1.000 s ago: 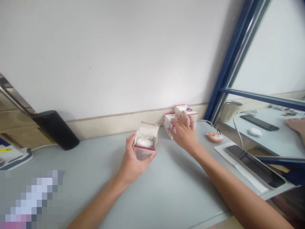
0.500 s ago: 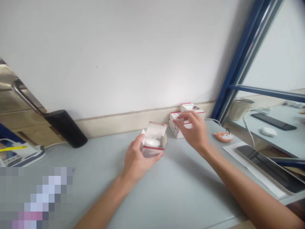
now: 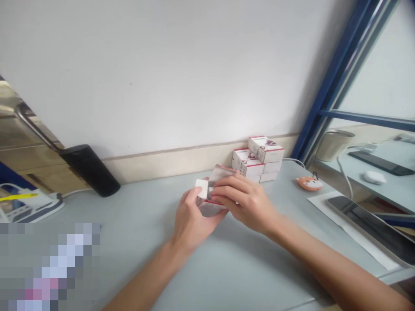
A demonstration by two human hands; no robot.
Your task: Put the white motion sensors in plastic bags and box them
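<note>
A small white carton (image 3: 212,210) with red edging is tilted in my left hand (image 3: 193,218), its fingers and thumb wrapped round the sides. The carton's top is open, with a white side flap (image 3: 201,188) sticking up by my left fingers and the lid (image 3: 222,172) raised at the back. My right hand (image 3: 248,201) reaches over the opening, fingers bent together with their tips down inside. It covers most of the carton's contents, and whatever those fingers pinch is hidden. Behind it, several closed white-and-red cartons (image 3: 267,151) stand stacked against the wall.
At right on the grey table (image 3: 145,224) are an orange animal-face case (image 3: 309,183) and a dark phone (image 3: 372,229) on white paper. A black cylinder (image 3: 92,170) leans at left near a white power strip (image 3: 42,209). A blue-framed mirror (image 3: 372,119) borders the right side.
My right hand has moved left and down from beside the stacked cartons to the open carton, its fingertips now in the opening. My left hand keeps hold of the carton.
</note>
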